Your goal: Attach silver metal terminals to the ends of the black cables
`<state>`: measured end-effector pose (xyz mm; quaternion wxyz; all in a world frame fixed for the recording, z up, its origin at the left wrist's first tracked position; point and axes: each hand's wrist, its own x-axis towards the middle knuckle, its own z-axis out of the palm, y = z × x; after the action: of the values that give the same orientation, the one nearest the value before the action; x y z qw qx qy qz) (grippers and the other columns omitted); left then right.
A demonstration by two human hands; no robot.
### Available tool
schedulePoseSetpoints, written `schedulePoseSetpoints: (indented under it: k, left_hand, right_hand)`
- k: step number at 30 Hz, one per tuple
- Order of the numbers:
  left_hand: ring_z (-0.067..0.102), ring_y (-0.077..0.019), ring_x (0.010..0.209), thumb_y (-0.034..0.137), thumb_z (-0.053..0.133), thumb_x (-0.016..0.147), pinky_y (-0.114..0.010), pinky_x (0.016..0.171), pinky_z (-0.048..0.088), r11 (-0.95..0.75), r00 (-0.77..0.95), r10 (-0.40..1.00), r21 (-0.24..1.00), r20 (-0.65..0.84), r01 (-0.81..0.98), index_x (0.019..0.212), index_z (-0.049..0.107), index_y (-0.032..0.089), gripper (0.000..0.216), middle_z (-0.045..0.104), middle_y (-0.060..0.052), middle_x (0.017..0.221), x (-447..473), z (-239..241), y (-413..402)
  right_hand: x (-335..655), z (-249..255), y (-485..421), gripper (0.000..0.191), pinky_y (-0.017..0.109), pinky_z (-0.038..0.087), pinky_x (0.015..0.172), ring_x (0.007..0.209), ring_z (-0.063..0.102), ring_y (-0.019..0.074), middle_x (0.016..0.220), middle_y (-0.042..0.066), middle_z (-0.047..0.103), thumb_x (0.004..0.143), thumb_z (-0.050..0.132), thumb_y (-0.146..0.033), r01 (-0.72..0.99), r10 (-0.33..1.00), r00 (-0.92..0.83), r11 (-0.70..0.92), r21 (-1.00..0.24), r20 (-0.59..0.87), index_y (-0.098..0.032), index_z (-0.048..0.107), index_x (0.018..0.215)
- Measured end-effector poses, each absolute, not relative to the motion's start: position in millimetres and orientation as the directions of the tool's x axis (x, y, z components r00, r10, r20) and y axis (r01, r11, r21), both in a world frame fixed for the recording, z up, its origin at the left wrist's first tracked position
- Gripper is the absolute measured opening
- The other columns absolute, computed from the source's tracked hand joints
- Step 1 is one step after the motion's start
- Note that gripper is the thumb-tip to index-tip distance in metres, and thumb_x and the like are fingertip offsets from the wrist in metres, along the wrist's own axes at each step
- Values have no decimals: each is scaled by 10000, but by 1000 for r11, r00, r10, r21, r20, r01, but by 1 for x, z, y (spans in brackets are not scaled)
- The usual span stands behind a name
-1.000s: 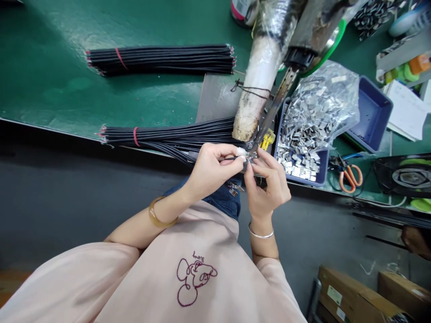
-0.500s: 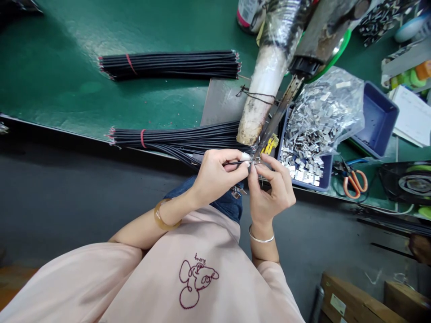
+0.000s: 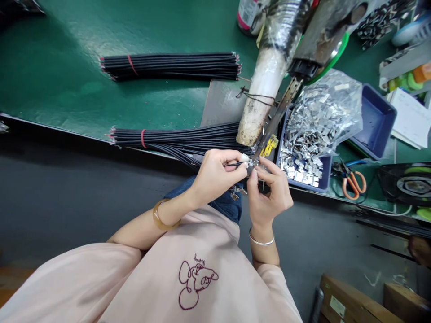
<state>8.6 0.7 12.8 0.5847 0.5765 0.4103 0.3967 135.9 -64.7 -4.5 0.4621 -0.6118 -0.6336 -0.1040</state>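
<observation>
The left arm comes in from the lower left, its forearm slanting up and across to the bench's near edge, an amber bangle round it below the wrist. The left hand lies with its back mostly toward the camera, pointing right; its thumb and index finger, both with white covers at the tips, are closed in a pinch on a thin black cable.

The right forearm stands nearly upright, with a silver bracelet at the wrist. The right hand leans up and left, thumb raised, index finger reaching forward and the other fingers curled. Its thumb and index tip are slightly apart beside a small metal piece at the cable's end; whether they grip it, I cannot tell.

The cable end and metal piece lie between the two hands' fingertips, at the bench edge, right under the lower end of a dark metal bar. Just beyond the left hand is a cable bundle; near the right hand is a blue tray of metal parts.
</observation>
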Motion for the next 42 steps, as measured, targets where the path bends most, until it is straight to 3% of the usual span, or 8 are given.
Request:
schedulePoseSetpoints:
  k: [16, 20, 26, 28, 32, 35, 39, 42]
  left_hand:
    - [286, -60, 544, 151, 609, 769, -205, 500, 241, -70, 414, 910, 993, 23, 99, 650, 665, 125, 134, 393, 54, 547, 4, 10, -1]
    - [359, -64, 551, 136, 595, 792, -192, 507, 283, -98, 455, 889, 991, 49, 86, 745, 716, 132, 130, 491, 39, 588, 2, 11, -3]
    - [433, -82, 566, 163, 626, 832, -208, 549, 358, -328, 525, 818, 940, 235, 91, 766, 703, 134, 105, 590, 9, 643, -8, 10, 0]
    - [456, -82, 574, 193, 616, 877, -208, 560, 372, -295, 564, 795, 955, 224, 36, 811, 714, 132, 132, 622, 2, 667, -11, 11, 1]
    - [387, -74, 547, 245, 604, 905, -211, 516, 317, -106, 593, 799, 994, 100, -25, 792, 708, 116, 200, 520, 28, 592, -13, 9, 2]
    - [321, -72, 548, 227, 609, 876, -219, 505, 273, -72, 560, 825, 997, 83, -41, 771, 711, 117, 183, 419, 47, 571, -11, 7, 0]
    - [234, -64, 528, 166, 612, 816, -223, 487, 222, -97, 505, 858, 995, 100, -34, 741, 722, 124, 139, 325, 68, 536, -8, 9, -2]
    - [241, -60, 516, 166, 610, 799, -219, 478, 222, -77, 490, 867, 996, 87, -40, 724, 723, 122, 143, 347, 66, 528, -7, 11, -2]
  right_hand:
    - [142, -8, -72, 131, 297, 651, 780, 951, 773, 184, 1066, 47, 777, 886, 684, -119, 834, 670, 211, 256, -489, 711, -221, 631, 951]
    - [147, -2, -72, 76, 253, 625, 713, 868, 769, 157, 1068, 49, 768, 931, 643, -168, 777, 729, 293, 196, -598, 619, -214, 619, 987]
    - [150, 6, -68, 100, 187, 581, 629, 672, 709, 99, 785, -41, 666, 955, 644, -288, 604, 843, 346, 137, -785, 413, -210, 594, 917]
    - [150, 6, -69, 110, 197, 584, 614, 660, 708, 104, 780, -40, 663, 960, 636, -291, 540, 875, 317, 152, -828, 367, -211, 580, 910]
    - [148, 2, -73, 59, 233, 594, 632, 677, 713, 119, 793, -30, 691, 956, 634, -241, 663, 846, 233, 223, -715, 480, -222, 607, 907]
    - [147, 3, -77, 14, 208, 511, 505, 534, 639, 90, 742, -43, 683, 934, 669, -233, 750, 772, 260, 216, -625, 580, -230, 676, 923]
    - [146, 10, -80, 142, 195, 410, 392, 384, 519, 74, 603, -85, 598, 967, 601, -240, 622, 635, 463, 264, -737, 618, -241, 647, 1101]
    - [142, 11, -81, 144, 213, 551, 498, 524, 690, 110, 762, -44, 731, 970, 591, -180, 583, 639, 496, 256, -771, 588, -229, 613, 1104]
